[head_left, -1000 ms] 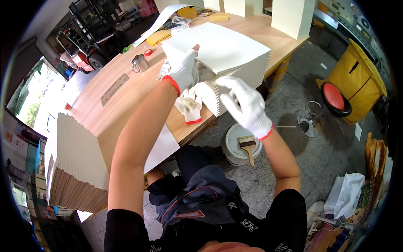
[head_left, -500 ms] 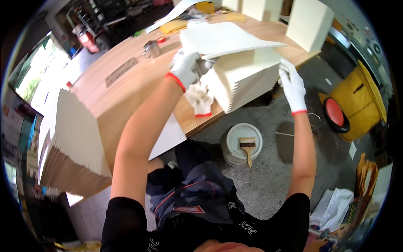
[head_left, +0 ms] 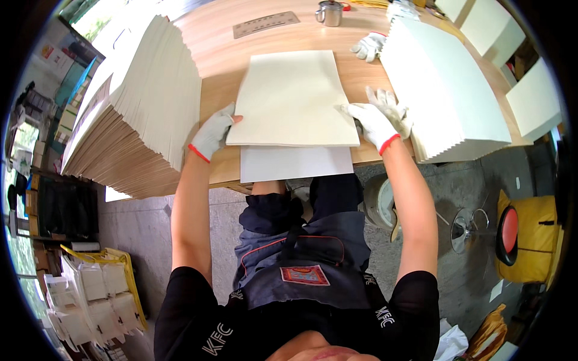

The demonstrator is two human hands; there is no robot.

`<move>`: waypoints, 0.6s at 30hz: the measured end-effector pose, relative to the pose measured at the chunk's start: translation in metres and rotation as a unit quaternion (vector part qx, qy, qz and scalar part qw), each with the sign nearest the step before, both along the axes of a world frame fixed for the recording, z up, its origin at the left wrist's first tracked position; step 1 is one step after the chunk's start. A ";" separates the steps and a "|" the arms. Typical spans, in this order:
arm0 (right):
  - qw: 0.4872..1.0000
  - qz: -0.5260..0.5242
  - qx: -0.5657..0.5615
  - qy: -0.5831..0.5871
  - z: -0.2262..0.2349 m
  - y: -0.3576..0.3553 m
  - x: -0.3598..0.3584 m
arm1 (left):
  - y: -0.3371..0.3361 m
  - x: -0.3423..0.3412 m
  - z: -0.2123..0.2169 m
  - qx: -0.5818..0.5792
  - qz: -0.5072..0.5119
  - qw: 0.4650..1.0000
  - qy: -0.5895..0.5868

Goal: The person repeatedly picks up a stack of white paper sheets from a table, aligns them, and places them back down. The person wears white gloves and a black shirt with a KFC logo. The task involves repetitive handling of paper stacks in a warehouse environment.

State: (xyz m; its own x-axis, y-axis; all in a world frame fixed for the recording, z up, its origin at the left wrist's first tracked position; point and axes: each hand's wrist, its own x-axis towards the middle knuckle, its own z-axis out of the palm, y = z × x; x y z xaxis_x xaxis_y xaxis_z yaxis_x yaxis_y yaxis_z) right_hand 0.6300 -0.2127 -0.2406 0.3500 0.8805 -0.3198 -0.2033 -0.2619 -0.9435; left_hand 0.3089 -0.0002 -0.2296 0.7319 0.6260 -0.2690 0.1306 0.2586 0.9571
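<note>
A cream rectangular paper slab [head_left: 292, 99], either a thick board or a thin stack, lies in front of me on the table. My left hand [head_left: 214, 133], in a white glove with a red cuff, is closed on its left edge; a bare fingertip shows over the paper. At the opposite edge, my right hand [head_left: 373, 126], gloved alike, grips the slab, its lower fingers partly hidden. Under the slab, a white sheet [head_left: 295, 163] sticks out past the table's near edge. A loose glove [head_left: 394, 110] lies right beside my right hand.
Tall paper stacks stand to the left [head_left: 141, 102] and right [head_left: 442, 90]. Farther back are a metal cup [head_left: 330, 13], a flat perforated plate [head_left: 266, 24] and another glove [head_left: 368, 46]. Below the table stand a bucket [head_left: 378, 201] and a red-seated stool [head_left: 509, 236].
Both hands have left the stack at the right and now hold the cream slab in front of me. That stack's top sheets, raised before, now lie flat. My view has turned left.
</note>
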 end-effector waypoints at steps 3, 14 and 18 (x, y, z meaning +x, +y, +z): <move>0.978 -0.001 -0.033 -0.205 -0.009 0.022 -0.001 | 0.003 -0.003 -0.023 -0.023 0.021 0.999 0.031; 0.744 -0.067 -0.012 -0.665 -0.019 -0.033 -0.043 | -0.070 -0.050 -0.040 0.587 0.077 0.746 0.305; 0.712 -0.047 -0.016 -0.700 -0.027 -0.064 -0.070 | -0.082 -0.055 -0.041 0.604 0.035 0.746 0.279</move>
